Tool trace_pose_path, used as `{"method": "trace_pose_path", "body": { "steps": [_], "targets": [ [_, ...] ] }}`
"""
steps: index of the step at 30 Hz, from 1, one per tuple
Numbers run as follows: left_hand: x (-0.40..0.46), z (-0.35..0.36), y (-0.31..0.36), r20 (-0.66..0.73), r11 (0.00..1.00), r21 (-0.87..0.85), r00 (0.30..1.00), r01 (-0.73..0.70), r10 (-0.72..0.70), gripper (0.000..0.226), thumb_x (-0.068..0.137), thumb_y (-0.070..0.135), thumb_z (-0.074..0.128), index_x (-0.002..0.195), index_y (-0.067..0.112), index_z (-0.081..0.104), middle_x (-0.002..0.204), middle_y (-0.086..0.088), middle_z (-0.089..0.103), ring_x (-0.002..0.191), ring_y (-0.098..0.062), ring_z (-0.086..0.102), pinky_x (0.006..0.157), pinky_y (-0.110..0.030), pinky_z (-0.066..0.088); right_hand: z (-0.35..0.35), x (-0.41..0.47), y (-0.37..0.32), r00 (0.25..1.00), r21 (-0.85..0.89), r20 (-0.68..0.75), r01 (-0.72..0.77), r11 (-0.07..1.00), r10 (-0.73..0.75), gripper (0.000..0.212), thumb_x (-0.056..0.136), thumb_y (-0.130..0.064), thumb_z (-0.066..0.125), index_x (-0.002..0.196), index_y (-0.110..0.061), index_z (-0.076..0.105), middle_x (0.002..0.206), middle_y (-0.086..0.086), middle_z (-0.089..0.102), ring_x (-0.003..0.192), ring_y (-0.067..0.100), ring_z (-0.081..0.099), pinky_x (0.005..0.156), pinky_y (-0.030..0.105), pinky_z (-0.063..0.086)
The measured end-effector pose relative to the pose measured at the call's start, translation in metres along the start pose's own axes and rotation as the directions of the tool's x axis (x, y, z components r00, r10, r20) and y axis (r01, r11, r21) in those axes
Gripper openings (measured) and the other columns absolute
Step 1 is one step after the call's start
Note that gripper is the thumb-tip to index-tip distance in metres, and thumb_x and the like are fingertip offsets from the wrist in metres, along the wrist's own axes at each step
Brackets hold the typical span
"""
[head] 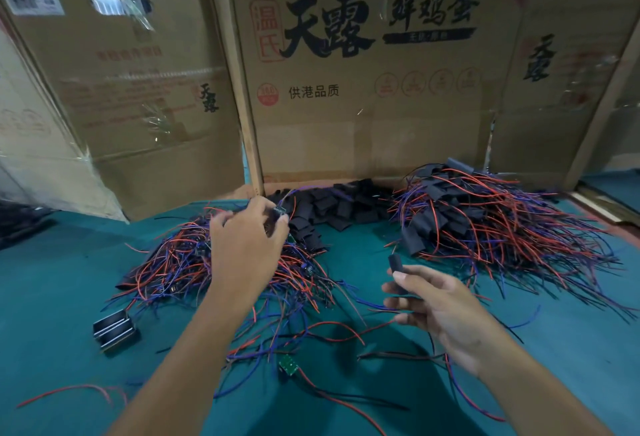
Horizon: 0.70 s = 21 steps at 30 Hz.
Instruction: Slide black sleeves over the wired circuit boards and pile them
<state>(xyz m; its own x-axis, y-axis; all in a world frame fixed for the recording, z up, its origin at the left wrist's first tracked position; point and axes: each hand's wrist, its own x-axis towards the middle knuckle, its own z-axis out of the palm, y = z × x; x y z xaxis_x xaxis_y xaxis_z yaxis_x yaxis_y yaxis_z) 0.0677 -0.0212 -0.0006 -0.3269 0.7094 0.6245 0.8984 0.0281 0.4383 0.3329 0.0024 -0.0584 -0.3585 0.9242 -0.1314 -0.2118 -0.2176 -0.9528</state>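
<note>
My left hand (247, 245) hovers over a heap of unsleeved wired boards (180, 266) with red, blue and black leads, and pinches one small board (279, 211) at its fingertips. My right hand (433, 304) holds a single black sleeve (396, 267) upright between thumb and fingers. A stock of loose black sleeves (332, 207) lies at the back centre. To the right sits the pile of sleeved boards (485, 224) with wires fanning out. One green board (288, 364) with leads lies apart near the front.
The work surface is a teal cloth (69, 262). Cardboard boxes (363, 72) wall off the back. A small dark metal part (114, 330) lies at the left front. Stray red and blue wires (69, 392) are scattered near the front edge.
</note>
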Motion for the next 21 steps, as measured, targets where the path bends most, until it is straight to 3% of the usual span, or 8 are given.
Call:
{"method": "trace_pose_path", "body": {
  "steps": [2,4,6,8,12,14,17,21],
  "targets": [
    [-0.015,-0.009,0.019,0.148,0.861,-0.466,0.977,0.203,-0.150,0.016,0.093,0.034,0.067,0.098,0.020,0.061,0.086,0.004,0.076,0.083,-0.009,0.070,0.082,-0.035,0.051,0.001,0.001,0.001,1.000,-0.019,0.011,0.002,1.000,-0.002,0.030,0.087,-0.024,0.070,0.113,-0.010,0.063,0.102,0.014,0.073,0.086,0.027,0.071,0.063,0.030,0.056],
    [-0.027,-0.012,0.033,0.286,0.570,-0.745,0.938,0.347,-0.196,0.020,0.092,0.023,0.068,0.100,0.009,0.056,0.088,-0.003,0.077,0.079,-0.015,0.074,0.074,-0.033,0.056,0.002,0.000,0.002,1.000,-0.046,0.018,0.015,0.999,-0.014,0.032,0.086,-0.025,0.070,0.114,-0.010,0.063,0.101,0.014,0.073,0.086,0.027,0.071,0.064,0.030,0.056],
    [-0.035,-0.010,0.040,0.367,0.325,-0.848,0.906,0.419,-0.209,0.023,0.089,0.017,0.068,0.099,0.007,0.050,0.089,-0.012,0.077,0.072,-0.021,0.073,0.064,-0.030,0.057,0.002,0.001,0.003,0.999,-0.087,0.023,0.044,0.995,-0.043,0.032,0.086,-0.026,0.071,0.113,-0.011,0.063,0.100,0.012,0.073,0.086,0.026,0.071,0.064,0.030,0.056],
    [-0.040,-0.007,0.043,0.430,0.176,-0.865,0.874,0.471,-0.228,0.026,0.083,0.020,0.069,0.095,0.013,0.046,0.086,-0.015,0.075,0.068,-0.022,0.072,0.058,-0.027,0.057,0.001,0.002,0.003,0.997,-0.161,0.012,0.073,0.984,-0.072,0.030,0.087,-0.027,0.071,0.113,-0.013,0.064,0.097,0.010,0.074,0.085,0.024,0.072,0.063,0.028,0.055],
    [-0.046,-0.001,0.037,0.455,0.148,-0.853,0.852,0.501,-0.261,0.031,0.077,0.025,0.071,0.096,0.011,0.052,0.085,-0.018,0.074,0.067,-0.022,0.072,0.056,-0.026,0.057,0.000,0.004,0.006,0.988,-0.388,-0.013,0.137,0.911,-0.154,0.023,0.085,-0.024,0.072,0.107,-0.023,0.065,0.091,0.003,0.074,0.081,0.017,0.072,0.064,0.029,0.055],
    [-0.045,0.000,0.033,0.445,0.129,-0.861,0.851,0.493,-0.279,0.031,0.076,0.027,0.072,0.098,0.009,0.059,0.088,-0.018,0.074,0.070,-0.021,0.072,0.059,-0.026,0.058,-0.006,0.005,0.006,0.955,-0.640,0.024,0.242,0.729,-0.296,0.022,0.083,-0.029,0.074,0.102,-0.033,0.063,0.090,-0.011,0.071,0.075,0.006,0.067,0.068,0.021,0.051],
    [-0.044,-0.001,0.027,0.431,0.131,-0.860,0.840,0.493,-0.330,0.026,0.077,0.028,0.072,0.091,0.008,0.062,0.088,-0.017,0.075,0.071,-0.020,0.071,0.057,-0.024,0.057,-0.013,0.002,0.001,0.887,-0.881,0.195,0.346,0.322,-0.418,0.027,0.087,-0.028,0.070,0.105,-0.042,0.056,0.090,-0.025,0.063,0.075,-0.006,0.055,0.068,0.010,0.042],
    [-0.043,0.000,0.022,0.422,0.147,-0.855,0.830,0.498,-0.364,0.015,0.087,0.021,0.070,0.084,0.009,0.062,0.086,-0.016,0.074,0.071,-0.020,0.071,0.057,-0.024,0.057,-0.013,0.000,-0.004,0.865,-0.887,0.306,0.411,0.210,-0.399,0.033,0.090,-0.025,0.067,0.115,-0.041,0.053,0.104,-0.030,0.057,0.088,-0.008,0.053,0.076,0.008,0.041]
  ]
}}
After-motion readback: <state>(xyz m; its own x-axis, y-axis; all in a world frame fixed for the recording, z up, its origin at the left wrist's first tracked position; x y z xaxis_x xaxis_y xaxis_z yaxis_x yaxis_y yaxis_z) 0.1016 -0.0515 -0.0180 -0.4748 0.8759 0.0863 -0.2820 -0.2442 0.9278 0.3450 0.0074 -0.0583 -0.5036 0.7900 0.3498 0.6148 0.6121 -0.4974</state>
